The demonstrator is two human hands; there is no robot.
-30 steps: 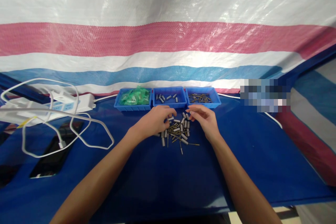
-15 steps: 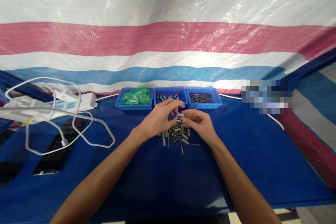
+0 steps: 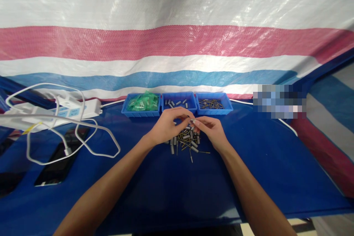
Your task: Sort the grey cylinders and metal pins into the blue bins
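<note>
My left hand [image 3: 167, 127] and my right hand [image 3: 210, 129] meet fingertip to fingertip just above a heap of small grey metal sleeves and thin brass pins [image 3: 186, 141] on the blue cloth. Both hands are pinched together on a small grey sleeve [image 3: 191, 120] held between them. What else each hand holds is too small to make out. Behind the hands stands a row of blue trays: one with green bags [image 3: 141, 103], one with grey sleeves [image 3: 178, 103], one with brass pins [image 3: 212, 104].
A white power strip [image 3: 72, 109] with looping white cables [image 3: 91, 143] lies at the left. A dark phone [image 3: 59, 158] lies flat on the blue cloth below it. A striped tarp [image 3: 177, 40] hangs behind. The table's front edge runs near the bottom right.
Both hands rose from the heap and came together; a grey sleeve picked from the heap is now pinched between their fingertips.
</note>
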